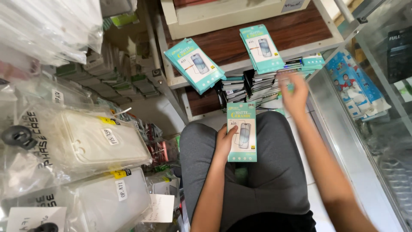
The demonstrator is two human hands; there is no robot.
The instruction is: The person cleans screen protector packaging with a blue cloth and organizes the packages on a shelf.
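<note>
My left hand [224, 141] grips the left edge of a flat teal box [242, 132] printed with a phone picture, held upright over my lap in grey trousers. My right hand [294, 95], blurred, reaches forward with fingers spread toward a low row of stacked dark and teal boxes [257, 83] on the floor under a shelf. It holds nothing. On the brown shelf top [300, 30] lie two piles of the same teal boxes, one at the left [194, 64] and one at the centre [262, 47].
Clear plastic bags with pale phone cases [92, 141] hang at the left. More small boxes [116, 81] are stacked behind them. A glass cabinet [377, 141] stands on the right, with blue illustrated packets [354, 88] leaning on it. A cream box [223, 15] sits on the shelf.
</note>
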